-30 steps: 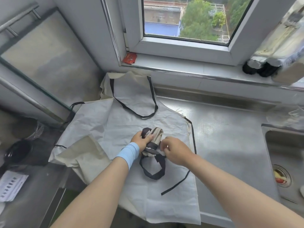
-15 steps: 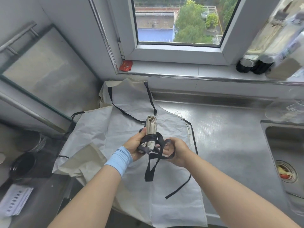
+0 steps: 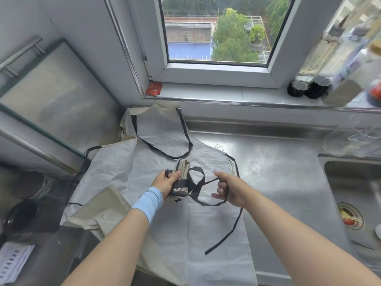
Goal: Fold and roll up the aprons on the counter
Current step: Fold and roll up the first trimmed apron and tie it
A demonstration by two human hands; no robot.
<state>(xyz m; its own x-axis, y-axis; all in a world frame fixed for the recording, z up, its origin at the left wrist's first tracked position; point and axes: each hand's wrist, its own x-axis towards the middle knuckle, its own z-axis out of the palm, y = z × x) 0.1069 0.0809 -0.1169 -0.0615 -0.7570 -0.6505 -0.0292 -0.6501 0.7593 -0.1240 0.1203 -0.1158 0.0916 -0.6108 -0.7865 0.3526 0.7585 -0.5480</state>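
Note:
A rolled-up beige apron (image 3: 183,172) is held above the counter, with its black strap (image 3: 198,182) looped around it. My left hand (image 3: 166,182) grips the roll from the left side. My right hand (image 3: 228,188) pinches the strap and holds it out to the right, and the strap's loose end hangs down toward me. Beneath both hands a white apron (image 3: 165,153) with black ties lies spread flat on the steel counter (image 3: 278,172). More beige apron cloth (image 3: 99,215) sticks out from under it at the left.
A sink (image 3: 354,195) with food scraps in its drain sits at the right. Dark bottles (image 3: 309,89) stand on the window sill (image 3: 206,93). A metal cup (image 3: 33,184) and a dark round pot (image 3: 18,217) stand at the lower left.
My right hand has drawn the black strap out to the right, away from the roll. The roll has tipped from upright to lying more level in my left hand.

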